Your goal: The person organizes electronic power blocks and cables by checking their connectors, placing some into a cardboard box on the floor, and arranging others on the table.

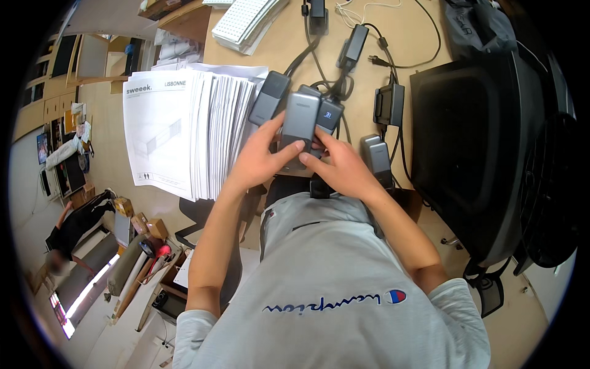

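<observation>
Between my two hands is a grey power bank (300, 114), its upper part pale and its lower part darker. My left hand (259, 155) grips its left side, with the thumb across the lower face. My right hand (344, 162) holds its lower right edge, thumb in front and fingers partly hidden. Just behind it, a second power bank (330, 114) shows a lit display. Another dark grey power bank (270, 98) leans at the left, beside my left fingers. To the right of my right hand lies one more grey power bank (375, 157).
A thick stack of printed sheets (157, 132) lies left on the wooden table (258, 52). Black adapters (388, 104) and tangled cables (316, 52) spread behind my hands. A large black monitor-like casing (473, 147) stands at the right. A white keyboard (243, 21) sits at the back; another person is far left.
</observation>
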Tool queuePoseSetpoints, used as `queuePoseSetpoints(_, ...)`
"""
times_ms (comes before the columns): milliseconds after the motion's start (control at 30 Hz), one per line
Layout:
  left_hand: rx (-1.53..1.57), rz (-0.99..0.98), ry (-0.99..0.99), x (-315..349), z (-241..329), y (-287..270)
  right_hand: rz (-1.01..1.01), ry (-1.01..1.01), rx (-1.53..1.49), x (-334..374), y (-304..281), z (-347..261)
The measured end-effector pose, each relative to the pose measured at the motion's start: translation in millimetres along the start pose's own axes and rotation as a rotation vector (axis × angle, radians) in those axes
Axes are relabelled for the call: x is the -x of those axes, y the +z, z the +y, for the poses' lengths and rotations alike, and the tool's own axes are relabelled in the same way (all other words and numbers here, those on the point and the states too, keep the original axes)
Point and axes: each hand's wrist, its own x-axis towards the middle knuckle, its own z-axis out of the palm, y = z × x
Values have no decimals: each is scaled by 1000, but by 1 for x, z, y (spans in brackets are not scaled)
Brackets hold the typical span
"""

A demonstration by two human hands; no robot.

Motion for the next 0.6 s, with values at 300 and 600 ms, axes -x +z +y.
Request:
queuePoseSetpoints(300,-84,85,126,-1,-3,2,199,88,-321,-10,25,11)
queuePoseSetpoints(600,-260,186,205,34,24,39,225,191,-761,26,13,25)
